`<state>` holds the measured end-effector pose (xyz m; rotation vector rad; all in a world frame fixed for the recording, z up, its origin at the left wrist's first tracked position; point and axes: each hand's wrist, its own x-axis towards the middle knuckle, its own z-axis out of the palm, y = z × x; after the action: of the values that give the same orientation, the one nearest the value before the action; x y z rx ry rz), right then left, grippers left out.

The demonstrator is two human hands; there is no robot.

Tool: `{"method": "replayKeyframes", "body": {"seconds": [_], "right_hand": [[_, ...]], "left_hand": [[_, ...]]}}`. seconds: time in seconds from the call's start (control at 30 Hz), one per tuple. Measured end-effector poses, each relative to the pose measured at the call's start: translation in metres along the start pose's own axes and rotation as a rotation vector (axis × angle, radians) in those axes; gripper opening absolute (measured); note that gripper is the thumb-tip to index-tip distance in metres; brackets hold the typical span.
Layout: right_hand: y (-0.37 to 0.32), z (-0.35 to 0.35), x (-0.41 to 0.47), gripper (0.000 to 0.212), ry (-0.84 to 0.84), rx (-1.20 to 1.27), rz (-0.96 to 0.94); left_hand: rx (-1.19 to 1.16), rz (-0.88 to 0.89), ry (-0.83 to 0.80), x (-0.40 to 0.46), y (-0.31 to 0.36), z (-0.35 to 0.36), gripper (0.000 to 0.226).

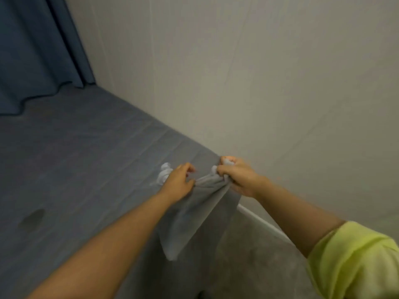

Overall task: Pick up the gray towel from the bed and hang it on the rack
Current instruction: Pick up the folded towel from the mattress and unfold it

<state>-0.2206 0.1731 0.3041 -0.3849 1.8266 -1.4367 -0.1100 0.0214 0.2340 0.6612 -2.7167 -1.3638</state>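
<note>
With the right hand (235, 178) fisted on the limp gray cloth towel (190, 214) and the left hand (178, 183) only pinching it, the loose hanging end could slip free or snag.

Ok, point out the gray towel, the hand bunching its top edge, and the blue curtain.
gray towel (190, 221), head view, on the hanging middle of the cloth.
right hand (236, 178), head view, on the back of the hand.
blue curtain (36, 50), head view, on its folds at upper left.
</note>
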Motion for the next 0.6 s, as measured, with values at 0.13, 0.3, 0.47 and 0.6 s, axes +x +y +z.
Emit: {"method": "replayKeyframes", "body": {"seconds": [0.13, 0.3, 0.47, 0.6], "right_hand": [[-0.075, -0.041, -0.054, 0.042, 0.026, 0.037, -0.093], [-0.133, -0.099, -0.127, 0.036, 0.128, 0.129, -0.237], [-0.156, -0.176, -0.205, 0.042, 0.309, 0.297, -0.359], [-0.165, -0.235, -0.284, 0.043, 0.46, 0.408, -0.458]], "left_hand": [[0.065, 0.209, -0.234, 0.007, 0.081, -0.018, 0.043], [0.175, 0.323, -0.332, 0.014, 0.172, -0.004, 0.023], [0.232, 0.387, -0.205, 0.019, 0.24, 0.03, 0.025], [0.199, 0.351, -0.186, 0.018, 0.282, 0.063, 0.022]]}}
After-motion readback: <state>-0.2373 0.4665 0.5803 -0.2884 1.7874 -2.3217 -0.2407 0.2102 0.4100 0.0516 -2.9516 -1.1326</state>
